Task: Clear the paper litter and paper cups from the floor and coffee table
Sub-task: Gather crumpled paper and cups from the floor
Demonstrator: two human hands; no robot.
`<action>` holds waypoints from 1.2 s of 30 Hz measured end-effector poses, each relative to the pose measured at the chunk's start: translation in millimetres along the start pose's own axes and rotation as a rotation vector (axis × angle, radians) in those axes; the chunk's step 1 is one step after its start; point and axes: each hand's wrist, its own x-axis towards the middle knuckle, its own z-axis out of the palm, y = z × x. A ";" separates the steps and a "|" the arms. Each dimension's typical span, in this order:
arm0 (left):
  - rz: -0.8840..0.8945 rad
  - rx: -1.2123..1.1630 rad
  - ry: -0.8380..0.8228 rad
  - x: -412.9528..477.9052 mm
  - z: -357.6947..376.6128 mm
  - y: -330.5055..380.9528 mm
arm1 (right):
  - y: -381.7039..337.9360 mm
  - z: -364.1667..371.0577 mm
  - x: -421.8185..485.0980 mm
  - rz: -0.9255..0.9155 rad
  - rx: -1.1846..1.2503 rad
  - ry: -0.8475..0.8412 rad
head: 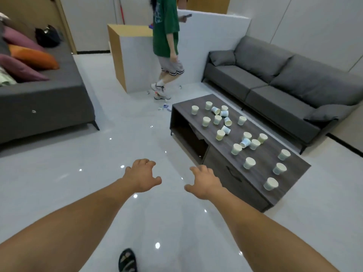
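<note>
The left hand (142, 174) and right hand (205, 182) reach out empty over the glossy floor (78, 193), fingers loosely curled, with a sandalled foot (127, 261) below them. Just right of the right hand stands the dark coffee table (264, 169), strewn with pale paper cups (249, 162), some standing and some tipped over. Beyond its far end, small scraps of paper litter (164, 107) lie at the feet of a person in a green shirt (166, 26), between a cushioned sofa (39, 95) and a grey sofa (275, 75).
</note>
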 end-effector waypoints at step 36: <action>-0.119 -0.051 -0.043 685.0 -266.4 -186.3 | -166.4 -257.7 730.6 -0.148 0.008 -0.062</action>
